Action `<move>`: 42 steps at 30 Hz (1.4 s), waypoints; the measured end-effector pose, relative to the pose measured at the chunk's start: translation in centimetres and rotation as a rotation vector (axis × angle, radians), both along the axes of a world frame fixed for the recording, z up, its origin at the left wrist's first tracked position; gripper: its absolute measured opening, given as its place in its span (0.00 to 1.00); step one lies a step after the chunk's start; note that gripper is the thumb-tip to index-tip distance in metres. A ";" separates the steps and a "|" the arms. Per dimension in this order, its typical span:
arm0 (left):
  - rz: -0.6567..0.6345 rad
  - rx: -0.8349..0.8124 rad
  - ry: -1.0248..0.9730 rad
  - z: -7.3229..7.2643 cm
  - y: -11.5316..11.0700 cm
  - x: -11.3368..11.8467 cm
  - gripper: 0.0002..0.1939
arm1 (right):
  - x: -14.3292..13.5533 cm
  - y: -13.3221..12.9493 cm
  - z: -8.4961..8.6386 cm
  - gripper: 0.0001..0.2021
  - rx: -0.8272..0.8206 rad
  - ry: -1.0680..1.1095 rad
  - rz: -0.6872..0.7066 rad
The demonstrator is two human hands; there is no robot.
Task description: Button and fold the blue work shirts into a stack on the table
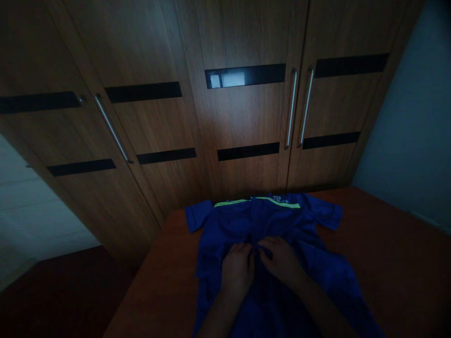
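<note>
Shirt (268,225) flat on table (387,244), collar away, long axis toward wardrobe (225,117).

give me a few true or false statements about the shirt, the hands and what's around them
1. Both hands rest on the blue shirt. True: the left hand and the right hand meet near its middle.
2. The shirt hangs from a wardrobe handle. False: it lies spread on the brown table.
3. The shirt has yellow-green stripes along its shoulders. True.
4. The wardrobe doors stand open. False: they are shut.
5. The right hand holds a hanger. False: no hanger shows.
</note>
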State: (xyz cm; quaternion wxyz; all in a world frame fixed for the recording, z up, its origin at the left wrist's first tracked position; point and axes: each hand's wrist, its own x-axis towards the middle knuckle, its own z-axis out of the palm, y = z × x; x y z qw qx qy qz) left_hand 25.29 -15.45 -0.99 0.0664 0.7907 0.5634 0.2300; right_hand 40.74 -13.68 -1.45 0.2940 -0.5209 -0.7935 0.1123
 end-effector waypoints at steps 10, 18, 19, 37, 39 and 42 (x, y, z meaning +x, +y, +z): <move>-0.048 -0.026 0.087 0.5 -0.1 -0.3 0.15 | -0.4 -0.3 -0.3 0.16 0.036 -0.054 -0.025; -0.054 -0.010 0.078 0.1 -0.3 -0.3 0.15 | -0.4 -0.5 0.2 0.14 0.065 -0.100 -0.029; -0.052 -0.008 0.072 0.1 -0.2 -0.4 0.15 | -0.4 -0.5 0.2 0.14 0.064 -0.103 -0.032; 0.118 0.199 -0.500 3.8 0.1 -4.4 0.13 | 5.6 0.2 1.2 0.11 0.345 0.596 -0.441; 0.123 0.243 -0.612 4.6 -0.3 -5.3 0.11 | 6.6 -0.1 1.3 0.10 0.375 0.694 -0.495; 0.089 0.227 -0.710 5.2 -0.7 -6.1 0.12 | 6.9 0.0 1.2 0.10 0.320 0.735 -0.472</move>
